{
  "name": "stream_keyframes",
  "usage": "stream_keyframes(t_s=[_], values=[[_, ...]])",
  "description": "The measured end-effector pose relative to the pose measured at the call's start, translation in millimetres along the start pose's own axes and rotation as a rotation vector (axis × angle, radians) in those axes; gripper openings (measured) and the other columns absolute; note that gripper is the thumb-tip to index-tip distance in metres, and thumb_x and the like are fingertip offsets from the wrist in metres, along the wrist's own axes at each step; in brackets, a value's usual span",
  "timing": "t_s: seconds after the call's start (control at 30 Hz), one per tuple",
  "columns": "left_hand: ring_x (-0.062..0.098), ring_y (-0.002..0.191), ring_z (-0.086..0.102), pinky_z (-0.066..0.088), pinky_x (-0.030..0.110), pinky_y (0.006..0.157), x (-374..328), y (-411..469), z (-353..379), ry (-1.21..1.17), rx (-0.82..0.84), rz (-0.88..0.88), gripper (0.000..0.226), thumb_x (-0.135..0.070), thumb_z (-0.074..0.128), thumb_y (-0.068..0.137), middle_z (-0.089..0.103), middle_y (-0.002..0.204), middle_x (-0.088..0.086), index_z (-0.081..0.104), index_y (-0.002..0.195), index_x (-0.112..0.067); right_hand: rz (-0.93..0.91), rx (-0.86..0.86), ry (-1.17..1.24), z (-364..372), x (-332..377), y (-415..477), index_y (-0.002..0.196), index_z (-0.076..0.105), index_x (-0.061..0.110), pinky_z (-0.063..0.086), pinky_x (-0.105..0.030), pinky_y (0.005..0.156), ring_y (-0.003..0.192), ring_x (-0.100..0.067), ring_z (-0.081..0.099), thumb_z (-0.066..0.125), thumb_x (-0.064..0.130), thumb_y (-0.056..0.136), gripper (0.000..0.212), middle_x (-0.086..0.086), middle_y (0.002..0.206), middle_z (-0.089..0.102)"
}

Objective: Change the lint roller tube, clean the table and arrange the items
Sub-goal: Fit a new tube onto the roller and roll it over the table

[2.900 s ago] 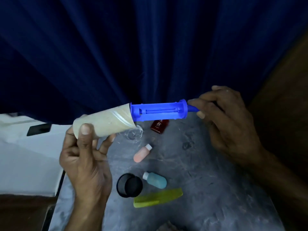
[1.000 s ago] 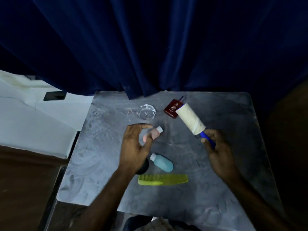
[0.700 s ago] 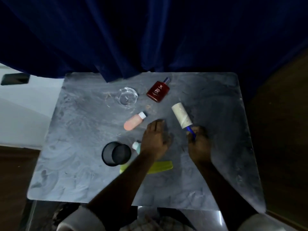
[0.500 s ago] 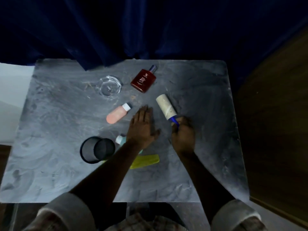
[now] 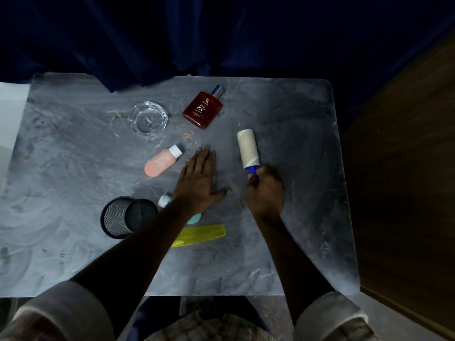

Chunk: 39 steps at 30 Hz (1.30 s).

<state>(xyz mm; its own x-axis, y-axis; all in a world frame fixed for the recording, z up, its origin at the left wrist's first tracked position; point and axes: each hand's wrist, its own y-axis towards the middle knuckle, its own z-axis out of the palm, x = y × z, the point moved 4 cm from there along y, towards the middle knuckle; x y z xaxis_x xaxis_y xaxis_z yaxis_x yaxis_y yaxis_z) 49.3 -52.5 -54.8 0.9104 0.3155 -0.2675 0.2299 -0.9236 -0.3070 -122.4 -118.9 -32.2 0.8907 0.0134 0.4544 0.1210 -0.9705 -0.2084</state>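
My right hand (image 5: 266, 190) grips the blue handle of the lint roller (image 5: 248, 149), whose pale tube lies against the grey table (image 5: 307, 168), pointing away from me. My left hand (image 5: 199, 180) rests flat on the table just left of the roller, fingers spread, holding nothing. Around it lie a pink bottle (image 5: 162, 161), a red perfume bottle (image 5: 203, 108), a glass ashtray (image 5: 148, 117), a black mesh cup (image 5: 123, 217) on its side, a yellow-green comb (image 5: 204, 234) and a teal bottle (image 5: 165, 200) mostly hidden under my left forearm.
A dark blue curtain (image 5: 221, 33) hangs along the table's far edge. A brown wooden surface (image 5: 406, 168) borders the right side. A white surface (image 5: 12, 99) shows at the far left.
The tube went onto the blue handle. My right hand lowered the roller onto the table and my left hand went flat beside it. The view has tilted down over the table.
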Motion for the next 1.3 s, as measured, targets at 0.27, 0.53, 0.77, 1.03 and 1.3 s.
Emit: stream_keyframes(t_s=[0.27, 0.53, 0.77, 1.03, 1.3], values=[[0.032, 0.166, 0.015, 0.02, 0.048, 0.134, 0.2, 0.1, 1.0, -0.027, -0.02, 0.002, 0.123, -0.087, 0.045, 0.078, 0.012, 0.178, 0.01, 0.015, 0.17, -0.011, 0.109, -0.077, 0.069, -31.2, -46.5, 18.2, 0.12, 0.065, 0.005, 0.044, -0.03, 0.095, 0.113, -0.028, 0.064, 0.056, 0.026, 0.1, 0.03, -0.015, 0.123, 0.067], [0.032, 0.166, 0.01, 0.019, 0.049, 0.134, 4.2, 3.6, 7.3, -0.023, -0.015, 0.022, 0.125, -0.09, 0.035, 0.075, 0.008, 0.179, 0.01, 0.013, 0.17, -0.012, 0.286, -0.159, 0.247, -60.3, -95.2, 22.9, 0.123, 0.063, 0.001, 0.046, -0.039, 0.106, 0.122, -0.032, 0.061, 0.06, 0.021, 0.099, 0.031, -0.019, 0.127, 0.066], [0.035, 0.166, 0.013, 0.021, 0.053, 0.133, 3.9, 3.7, 9.1, -0.024, -0.031, 0.035, 0.124, -0.088, 0.038, 0.076, 0.013, 0.178, 0.014, 0.017, 0.169, -0.008, 0.328, -0.124, 0.088, -79.6, -132.1, 17.4, 0.139, 0.054, 0.001, 0.03, -0.026, 0.111, 0.136, -0.027, 0.05, 0.052, 0.026, 0.104, 0.042, -0.016, 0.142, 0.056], [0.034, 0.166, 0.014, 0.021, 0.053, 0.133, 5.6, 4.7, 10.6, -0.031, -0.027, 0.028, 0.126, -0.089, 0.038, 0.075, 0.012, 0.178, 0.013, 0.016, 0.169, -0.009, 0.376, -0.12, 0.158, -79.8, -125.0, 20.6, 0.136, 0.055, 0.0, 0.042, -0.041, 0.111, 0.131, -0.033, 0.054, 0.06, 0.02, 0.099, 0.041, -0.02, 0.138, 0.058], [0.032, 0.166, 0.013, 0.02, 0.051, 0.133, 5.1, 3.0, 7.4, -0.048, -0.024, 0.016, 0.123, -0.084, 0.052, 0.079, 0.011, 0.178, 0.011, 0.015, 0.169, -0.01, 0.209, -0.052, 0.068, -68.7, -93.5, 19.2, 0.137, 0.054, -0.002, 0.038, -0.039, 0.114, 0.132, -0.035, 0.053, 0.058, 0.017, 0.1, 0.042, -0.022, 0.138, 0.058]])
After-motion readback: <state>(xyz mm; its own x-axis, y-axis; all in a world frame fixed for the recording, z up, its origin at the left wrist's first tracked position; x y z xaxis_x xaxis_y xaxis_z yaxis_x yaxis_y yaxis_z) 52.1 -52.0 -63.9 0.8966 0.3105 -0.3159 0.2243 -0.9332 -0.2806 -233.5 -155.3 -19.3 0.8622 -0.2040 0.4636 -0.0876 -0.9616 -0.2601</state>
